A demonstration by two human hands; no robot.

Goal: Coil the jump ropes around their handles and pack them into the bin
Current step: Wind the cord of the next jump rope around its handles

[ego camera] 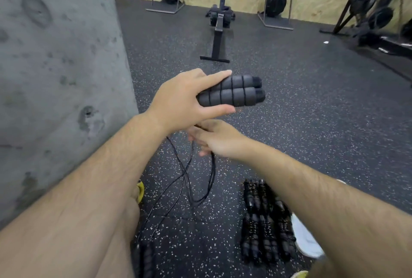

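Observation:
My left hand grips two black foam jump rope handles, held side by side and pointing right, with a few turns of thin black cord wound around them. Just below, my right hand is closed on the black rope, which hangs down in loose loops onto the speckled floor. Several coiled jump ropes lie in a row on the floor at the lower right. Another black handle lies by my left leg. No bin is in view.
A grey concrete pillar stands close on the left. A rowing machine lies straight ahead, with more machines upright along the plywood wall and at the right. My white shoe rests beside the coiled ropes.

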